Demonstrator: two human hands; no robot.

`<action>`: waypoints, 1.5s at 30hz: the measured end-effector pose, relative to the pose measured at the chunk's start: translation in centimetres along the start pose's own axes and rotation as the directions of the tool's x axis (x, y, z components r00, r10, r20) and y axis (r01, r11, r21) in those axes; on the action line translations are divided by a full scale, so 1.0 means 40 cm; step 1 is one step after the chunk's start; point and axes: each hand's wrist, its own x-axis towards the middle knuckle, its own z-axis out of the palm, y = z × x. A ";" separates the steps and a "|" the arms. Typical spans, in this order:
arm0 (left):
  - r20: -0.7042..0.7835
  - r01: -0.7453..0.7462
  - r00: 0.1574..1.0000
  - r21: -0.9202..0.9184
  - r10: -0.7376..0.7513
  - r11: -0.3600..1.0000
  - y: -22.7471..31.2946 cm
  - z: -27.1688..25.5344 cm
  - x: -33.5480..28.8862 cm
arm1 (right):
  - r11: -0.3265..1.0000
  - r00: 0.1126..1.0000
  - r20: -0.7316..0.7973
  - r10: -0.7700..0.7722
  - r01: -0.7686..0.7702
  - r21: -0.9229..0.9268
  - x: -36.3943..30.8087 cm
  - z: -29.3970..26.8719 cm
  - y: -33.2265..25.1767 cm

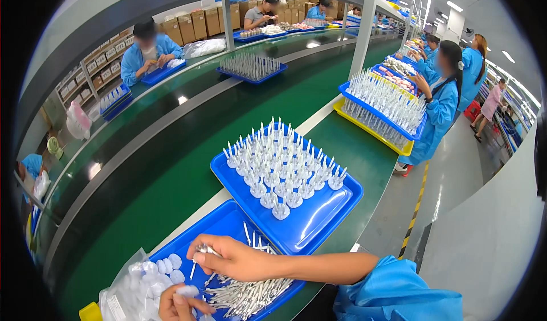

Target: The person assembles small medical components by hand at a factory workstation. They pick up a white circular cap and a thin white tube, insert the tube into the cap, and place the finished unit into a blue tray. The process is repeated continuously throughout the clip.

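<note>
My right hand [242, 259] is closed around several thin white sticks, one of which [193, 268] points down below its fingers. Just below and to the left, my left hand [181, 306] pinches a translucent white disc [188, 291] and is cut off by the lower edge. Both hands are over a blue tray [225, 217] with a heap of loose white sticks [250, 296] on its right. More white discs [176, 276] lie at its left, beside a clear plastic bag [134, 284]. Beyond, a second blue tray [319, 221] bears rows of upright pointed sticks on disc bases [281, 210].
A green conveyor belt [171, 167] curves past on the left, with another loaded blue tray [250, 77] on it. Stacked trays [419, 130] of similar parts stand at the right. A grey post [364, 30] rises behind. Co-workers in blue sit along both sides.
</note>
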 end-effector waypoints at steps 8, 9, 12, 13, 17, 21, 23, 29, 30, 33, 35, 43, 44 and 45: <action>-0.138 0.002 0.990 -0.064 -0.011 0.998 0.016 0.060 0.020 | 0.946 0.992 0.050 -0.116 0.126 -0.300 -0.026 0.025 -0.007; -0.124 0.032 0.992 -0.042 -0.038 0.999 0.011 0.055 0.020 | 0.936 0.981 0.059 -0.185 0.194 -0.292 -0.026 0.027 0.014; -0.051 0.089 0.994 -0.040 -0.091 0.995 -0.049 0.015 0.023 | 0.885 0.964 0.070 -0.258 0.265 -0.382 -0.031 0.037 0.032; -0.030 0.093 0.995 -0.041 -0.094 0.995 -0.057 0.008 0.025 | 0.843 0.955 0.061 -0.289 0.285 -0.457 -0.032 0.040 0.036; -0.049 0.106 0.992 -0.211 -0.119 0.972 -0.059 0.007 0.023 | 0.823 0.990 0.044 -0.133 0.135 -0.553 -0.036 0.039 0.014; -0.030 0.044 0.998 -0.303 -0.056 0.952 -0.073 -0.015 0.026 | 0.800 0.982 0.028 -0.187 0.168 -0.576 -0.044 0.043 0.023; -0.042 0.027 0.998 -0.292 -0.041 0.956 -0.081 -0.025 0.030 | 0.771 0.973 0.023 -0.229 0.196 -0.606 -0.046 0.047 0.025; -0.033 0.023 0.999 -0.270 -0.033 0.963 -0.113 -0.060 0.025 | 0.641 0.908 0.030 -0.417 0.317 -0.699 -0.054 0.057 0.031; -0.038 0.016 0.999 -0.266 -0.027 0.964 -0.115 -0.061 0.025 | 0.617 0.904 0.038 -0.426 0.321 -0.719 -0.057 0.058 0.032; -0.038 -0.005 0.999 -0.262 -0.005 0.965 -0.113 -0.057 0.032 | 0.599 0.928 0.051 -0.369 0.279 -0.750 -0.062 0.057 0.042; -0.078 -0.108 0.992 -0.054 0.104 0.993 -0.099 -0.026 0.025 | 0.619 0.943 0.050 -0.328 0.255 -0.743 -0.066 0.055 0.051; -0.101 -0.264 0.957 0.097 0.273 0.960 -0.062 -0.006 0.033 | 0.780 0.983 0.116 -0.140 0.182 -0.599 -0.056 0.059 0.012; -0.097 -0.247 0.964 0.024 0.248 0.969 -0.056 0.004 0.037 | 0.795 0.984 0.113 -0.136 0.176 -0.580 -0.058 0.060 0.009; -0.090 -0.174 0.982 -0.053 0.169 0.983 -0.041 0.001 0.030 | 0.791 0.984 0.081 -0.161 0.178 -0.585 -0.058 0.068 0.010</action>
